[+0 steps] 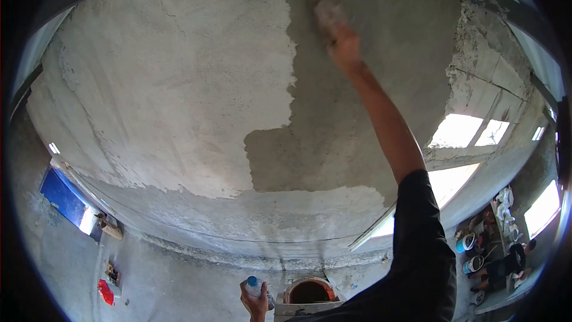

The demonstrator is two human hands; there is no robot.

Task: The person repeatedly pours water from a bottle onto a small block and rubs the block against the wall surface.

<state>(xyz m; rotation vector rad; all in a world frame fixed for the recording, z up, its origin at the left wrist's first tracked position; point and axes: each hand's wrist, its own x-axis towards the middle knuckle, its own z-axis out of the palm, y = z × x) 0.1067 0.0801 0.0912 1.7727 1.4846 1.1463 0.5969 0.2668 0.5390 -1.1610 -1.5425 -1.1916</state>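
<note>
Low in view, the left hand (257, 303) is closed around a plastic water bottle (255, 286) — blue cap up, long axis near upright. Overhead, the right hand (344, 45) holds a blurred pale pad (329, 13) against the wet plaster patch (333, 137) on the ceiling (167, 83) — too much pressure could gouge or loosen the patch.

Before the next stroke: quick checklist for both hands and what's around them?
1. Right hand against the dark plaster patch: ok, arm raised, hand on the surface.
2. What the right hand holds: cannot tell, blurred.
3. Left hand grip on the water bottle: ok, fingers wrapped around it.
4. Bottle closed: ok, blue cap on.
5. Dark patch reaches across the surface: not ok, lighter plaster lies left of it.
6. Person by the buckets, lower right: ok, well apart from both hands.
</note>
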